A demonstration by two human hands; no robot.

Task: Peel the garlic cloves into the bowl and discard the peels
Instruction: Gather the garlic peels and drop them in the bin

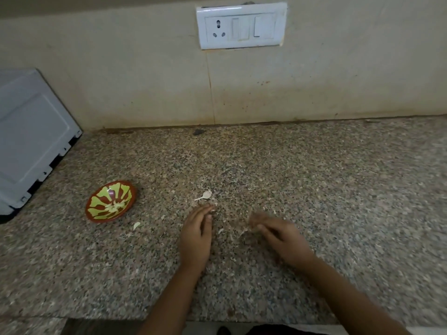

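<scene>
A speckled brown granite counter (314,177) fills the lower two thirds of the view, and it meets a stained cream tiled wall (121,68) at the back. A pale grey boxy appliance (31,131) stands on the counter at the far left, against the wall. High on the wall, a white switch plate (242,25) carries a three-pin socket and two rocker switches. Both bare forearms reach in from the near edge. The left hand (196,232) rests on its edge on the counter with its fingers straight and together, so its grip is wide and holds nothing. The right hand (280,238) is just beside it and apart from it. Its fingers are bent and it is blurred, so whether its grip pinches anything cannot be told. A thin papery peel (243,231) lies at its fingertips. Well to the left of the hands, near the appliance, a small bowl (101,197) patterned in red-brown and yellow-green sits on the counter. The peeled garlic cloves (115,206) lie in a pale heap at its bottom. A peel with a stem (206,195) lies on the counter just beyond the left fingertips. A pale scrap (136,225) lies near the bowl's near side. A smaller scrap (220,230) lies between the two hands.
</scene>
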